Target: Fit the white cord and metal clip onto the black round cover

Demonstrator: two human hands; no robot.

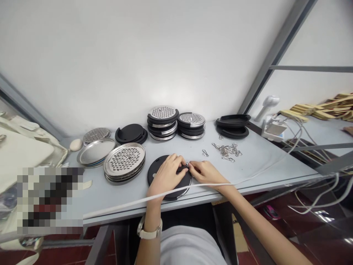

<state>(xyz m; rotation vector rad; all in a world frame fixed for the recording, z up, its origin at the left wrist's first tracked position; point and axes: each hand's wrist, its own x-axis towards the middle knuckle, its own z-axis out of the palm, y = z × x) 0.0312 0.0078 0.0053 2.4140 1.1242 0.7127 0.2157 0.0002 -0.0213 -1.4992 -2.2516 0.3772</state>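
Note:
A round black disc (156, 170) with a shiny metal rim lies flat near the table's front edge. My left hand (165, 175) rests on top of it, fingers curled at its right edge. My right hand (205, 172) pinches a small metal clip (188, 165) against that same edge, fingertips meeting those of the left. A white cable (132, 203) runs across the front of the table under both wrists. A pale watch sits on my left wrist.
Perforated steel discs (124, 161) and a plain steel plate (95, 151) lie to the left. Stacks of black-and-steel discs (163, 122) and black lids (232, 126) stand at the back. Loose metal clips (226, 150) lie at right. Cream cloth bags (24, 147) sit far left.

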